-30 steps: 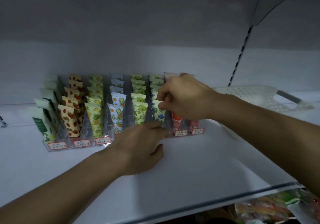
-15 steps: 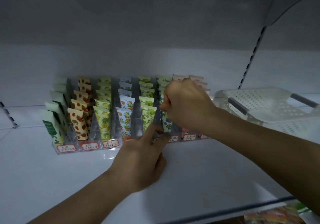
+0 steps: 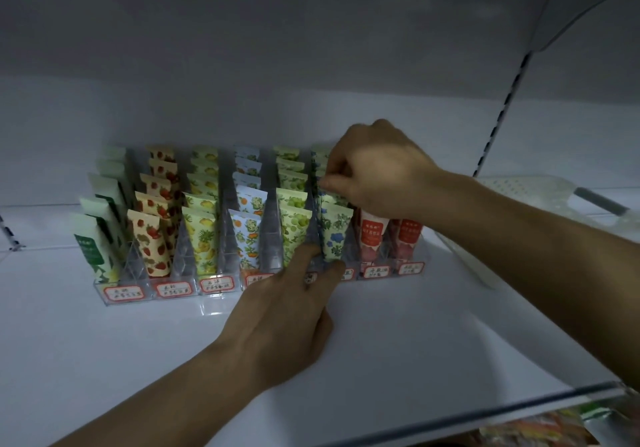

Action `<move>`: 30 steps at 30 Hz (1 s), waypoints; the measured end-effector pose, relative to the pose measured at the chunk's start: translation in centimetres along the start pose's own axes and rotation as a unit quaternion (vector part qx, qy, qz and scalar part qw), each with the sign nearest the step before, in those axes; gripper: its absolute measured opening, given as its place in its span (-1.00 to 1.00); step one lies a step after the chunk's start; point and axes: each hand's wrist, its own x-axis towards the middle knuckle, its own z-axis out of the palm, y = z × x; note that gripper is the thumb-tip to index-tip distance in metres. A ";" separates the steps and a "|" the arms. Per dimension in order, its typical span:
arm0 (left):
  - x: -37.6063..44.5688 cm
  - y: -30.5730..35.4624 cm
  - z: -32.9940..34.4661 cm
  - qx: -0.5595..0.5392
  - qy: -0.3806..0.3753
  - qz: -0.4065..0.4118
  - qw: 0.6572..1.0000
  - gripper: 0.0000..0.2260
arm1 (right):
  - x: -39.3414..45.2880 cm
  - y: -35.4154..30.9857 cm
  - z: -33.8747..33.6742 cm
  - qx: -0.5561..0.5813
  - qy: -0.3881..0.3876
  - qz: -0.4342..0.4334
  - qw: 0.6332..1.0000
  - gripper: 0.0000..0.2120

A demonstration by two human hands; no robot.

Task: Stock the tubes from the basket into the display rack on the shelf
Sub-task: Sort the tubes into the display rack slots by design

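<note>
Colourful packets (image 3: 540, 429) below shelf edge, lower right; slotted upright (image 3: 502, 114) on back wall.

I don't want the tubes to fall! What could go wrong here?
1. The right hand pinches a tube in the blue-flower row; a push might tip packed neighbours.
2. The left hand rests against the rack; nudging might slide it.
3. The basket sits near that arm and might get bumped.

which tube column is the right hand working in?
The blue-flower column, sixth from the left, just left of the two red columns. The right hand pinches a tube top there; the left hand touches the rack at that column's front.
</note>
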 end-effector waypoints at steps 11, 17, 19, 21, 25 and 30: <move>0.0 0.0 0.0 0.006 -0.003 0.008 1.000 -0.52 | 1.4 0.2 1.2 0.023 -0.055 0.008 0.998 -0.75; -0.1 0.3 -0.3 0.016 -0.009 0.003 1.000 -0.52 | 1.7 0.4 -1.2 0.065 -0.008 0.060 0.996 -0.84; -0.1 0.3 -0.4 0.019 -0.004 0.003 1.000 -0.50 | 2.2 0.7 -1.5 0.072 -0.006 0.068 0.995 -0.88; 0.0 0.4 -0.4 0.013 -0.012 0.000 1.000 -0.50 | 2.4 0.6 -0.9 0.058 -0.056 0.072 0.994 -0.87; 0.2 0.3 -0.5 0.011 -0.025 -0.002 1.000 -0.50 | 3.1 0.7 0.3 0.055 -0.067 0.080 0.993 -0.91; 0.2 0.3 -0.6 0.011 -0.027 0.010 1.000 -0.51 | 3.3 0.7 0.8 0.036 -0.063 0.066 0.995 -0.88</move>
